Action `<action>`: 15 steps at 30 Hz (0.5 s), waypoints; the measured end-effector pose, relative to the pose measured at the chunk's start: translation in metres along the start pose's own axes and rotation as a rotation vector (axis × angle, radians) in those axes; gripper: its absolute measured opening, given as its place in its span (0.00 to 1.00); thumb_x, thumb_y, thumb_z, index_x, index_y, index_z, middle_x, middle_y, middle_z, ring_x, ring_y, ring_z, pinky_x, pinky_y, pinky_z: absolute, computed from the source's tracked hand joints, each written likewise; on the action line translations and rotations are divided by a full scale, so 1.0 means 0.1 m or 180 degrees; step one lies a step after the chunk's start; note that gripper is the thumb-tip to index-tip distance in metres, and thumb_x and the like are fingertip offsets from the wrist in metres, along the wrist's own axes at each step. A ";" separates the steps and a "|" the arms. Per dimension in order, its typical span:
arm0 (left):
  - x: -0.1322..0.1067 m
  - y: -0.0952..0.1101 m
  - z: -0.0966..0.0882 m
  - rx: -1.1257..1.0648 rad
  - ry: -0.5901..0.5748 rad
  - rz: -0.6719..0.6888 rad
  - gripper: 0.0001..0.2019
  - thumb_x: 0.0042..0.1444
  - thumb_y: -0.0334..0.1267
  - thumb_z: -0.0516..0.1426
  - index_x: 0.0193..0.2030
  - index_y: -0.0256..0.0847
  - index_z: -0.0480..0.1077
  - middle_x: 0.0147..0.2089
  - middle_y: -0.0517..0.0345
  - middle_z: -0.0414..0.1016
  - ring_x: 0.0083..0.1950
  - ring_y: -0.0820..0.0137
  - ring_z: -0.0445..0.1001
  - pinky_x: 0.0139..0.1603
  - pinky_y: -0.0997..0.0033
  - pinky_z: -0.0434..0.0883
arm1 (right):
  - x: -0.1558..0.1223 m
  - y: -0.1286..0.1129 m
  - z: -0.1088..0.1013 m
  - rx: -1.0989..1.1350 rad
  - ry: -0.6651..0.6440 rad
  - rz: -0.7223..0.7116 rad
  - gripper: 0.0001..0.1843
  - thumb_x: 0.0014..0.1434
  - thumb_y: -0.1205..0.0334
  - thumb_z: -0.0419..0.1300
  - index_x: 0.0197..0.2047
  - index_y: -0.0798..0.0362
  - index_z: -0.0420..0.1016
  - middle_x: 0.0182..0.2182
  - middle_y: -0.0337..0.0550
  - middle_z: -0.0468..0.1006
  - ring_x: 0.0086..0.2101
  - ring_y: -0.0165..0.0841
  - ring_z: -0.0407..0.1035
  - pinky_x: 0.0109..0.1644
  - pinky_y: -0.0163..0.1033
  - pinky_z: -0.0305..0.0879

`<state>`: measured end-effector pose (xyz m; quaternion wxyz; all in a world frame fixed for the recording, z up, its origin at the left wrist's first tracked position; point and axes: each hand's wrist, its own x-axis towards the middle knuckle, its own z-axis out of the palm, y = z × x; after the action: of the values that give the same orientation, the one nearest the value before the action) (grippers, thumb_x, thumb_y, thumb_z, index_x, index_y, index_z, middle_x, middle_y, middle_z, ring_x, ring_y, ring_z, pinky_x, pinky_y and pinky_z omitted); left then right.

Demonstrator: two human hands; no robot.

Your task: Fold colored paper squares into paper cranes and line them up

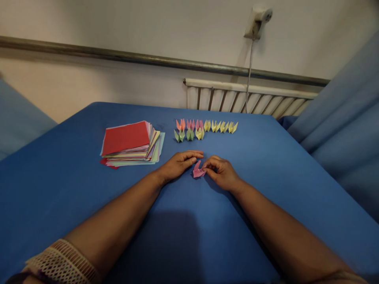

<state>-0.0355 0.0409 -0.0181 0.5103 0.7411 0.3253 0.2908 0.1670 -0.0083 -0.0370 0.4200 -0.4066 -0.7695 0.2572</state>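
Note:
A small folded pink paper piece [197, 170] lies on the blue table [74, 189] between my hands. My right hand [221, 172] pinches its right side with curled fingers. My left hand [180, 163] lies flat just left of it, fingers stretched out, fingertips close to the pink piece. Beyond my hands stand two rows of finished folded paper pieces [204, 129] in pink, green and yellow.
A stack of coloured paper sheets [132, 144] with a red sheet on top lies at the left of the table. Behind the table are a wall rail [118, 56] and a white radiator [251, 98]. Blue fabric [343, 118] hangs at the right.

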 end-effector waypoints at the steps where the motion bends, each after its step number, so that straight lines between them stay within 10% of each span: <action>1: 0.00 0.01 0.00 -0.0020 -0.0025 -0.0017 0.14 0.59 0.42 0.55 0.48 0.40 0.74 0.60 0.48 0.69 0.61 0.63 0.66 0.64 0.57 0.58 | 0.00 -0.01 0.00 -0.0005 -0.0018 -0.0025 0.04 0.58 0.69 0.59 0.33 0.52 0.74 0.29 0.38 0.72 0.29 0.28 0.66 0.36 0.34 0.62; 15: 0.00 0.07 0.02 0.0546 -0.0102 0.0253 0.12 0.58 0.41 0.52 0.28 0.38 0.68 0.37 0.56 0.67 0.42 0.68 0.68 0.50 0.67 0.65 | 0.02 -0.05 0.07 0.0194 0.0032 0.0158 0.04 0.57 0.68 0.59 0.33 0.51 0.74 0.29 0.38 0.72 0.29 0.28 0.65 0.34 0.34 0.61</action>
<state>-0.0327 0.0384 -0.0116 0.4381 0.7990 0.3111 0.2700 0.1586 -0.0098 -0.0365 0.4295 -0.4138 -0.7489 0.2888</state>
